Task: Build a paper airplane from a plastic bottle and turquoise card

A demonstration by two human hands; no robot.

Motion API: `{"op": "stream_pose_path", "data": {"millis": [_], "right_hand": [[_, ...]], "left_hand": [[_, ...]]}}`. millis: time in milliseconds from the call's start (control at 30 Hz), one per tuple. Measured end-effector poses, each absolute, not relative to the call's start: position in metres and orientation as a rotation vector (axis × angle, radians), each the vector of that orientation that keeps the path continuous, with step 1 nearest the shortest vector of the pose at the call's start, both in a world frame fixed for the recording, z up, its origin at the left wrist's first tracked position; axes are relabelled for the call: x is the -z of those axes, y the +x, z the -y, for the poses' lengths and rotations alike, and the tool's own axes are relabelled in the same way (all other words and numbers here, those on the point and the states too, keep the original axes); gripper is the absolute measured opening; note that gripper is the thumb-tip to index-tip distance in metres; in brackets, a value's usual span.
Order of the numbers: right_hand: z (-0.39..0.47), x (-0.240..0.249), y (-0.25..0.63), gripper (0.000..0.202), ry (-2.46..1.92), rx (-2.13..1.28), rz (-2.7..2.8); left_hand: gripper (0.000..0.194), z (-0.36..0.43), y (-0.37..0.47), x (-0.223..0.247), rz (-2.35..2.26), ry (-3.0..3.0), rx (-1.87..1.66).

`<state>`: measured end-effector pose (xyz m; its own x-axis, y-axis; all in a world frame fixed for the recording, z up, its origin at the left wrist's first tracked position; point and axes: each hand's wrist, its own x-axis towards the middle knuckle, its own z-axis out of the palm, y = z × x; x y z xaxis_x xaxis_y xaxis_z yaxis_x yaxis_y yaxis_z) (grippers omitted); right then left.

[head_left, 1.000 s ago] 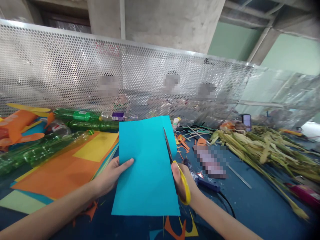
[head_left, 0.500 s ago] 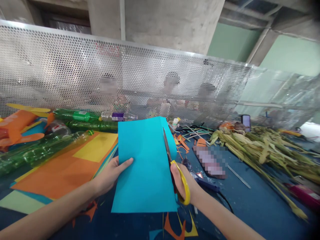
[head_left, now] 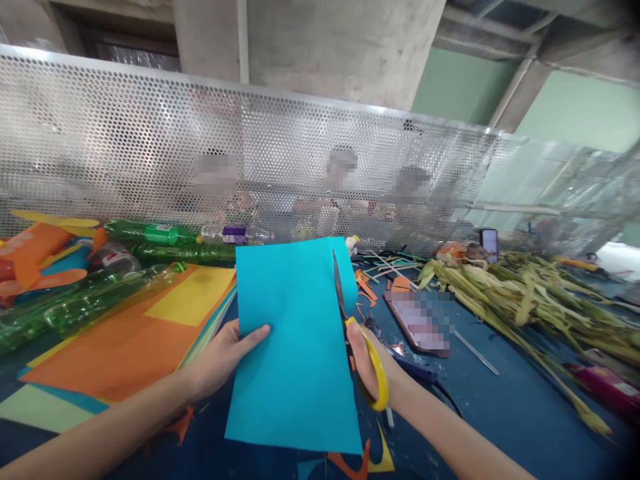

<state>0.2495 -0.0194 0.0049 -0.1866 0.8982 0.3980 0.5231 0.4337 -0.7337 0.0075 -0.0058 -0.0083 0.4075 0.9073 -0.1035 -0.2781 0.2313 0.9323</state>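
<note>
A sheet of bright blue paper is held up in front of me. My left hand pinches its left edge, thumb on the near face and the other fingers hidden behind. In my right hand is a pair of scissors with yellow handles, pointing up and away along the paper's right side. One dark blade lies over the near face; the other is hidden. To the right of the blades a strip of the sheet curls away, partly cut off.
Orange and yellow sheets and green plastic bottles lie left. A phone, dried corn husks and a pink bottle lie right. Paper scraps are near me. People sit behind the perforated metal screen.
The scissors and my right hand have shifted slightly right. The sheet has tilted, its lower edge now nearer to me, and the strip on the right curls out more.
</note>
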Motion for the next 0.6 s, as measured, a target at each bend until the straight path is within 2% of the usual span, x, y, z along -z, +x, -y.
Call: {"op": "stream_pose_path", "data": {"millis": [433,600], "right_hand": [[0.0160,-0.0039,0.2541,0.045,-1.229,-0.413,1.912],[0.0154,-0.0055,0.2529,0.046,-1.253,-0.394,1.914]], "left_hand": [[0.043,0.0114,0.0098,0.0079,-0.750,1.048,-0.875],[0.045,0.0124,0.0115,0.0090,-0.747,1.046,-0.868]]}}
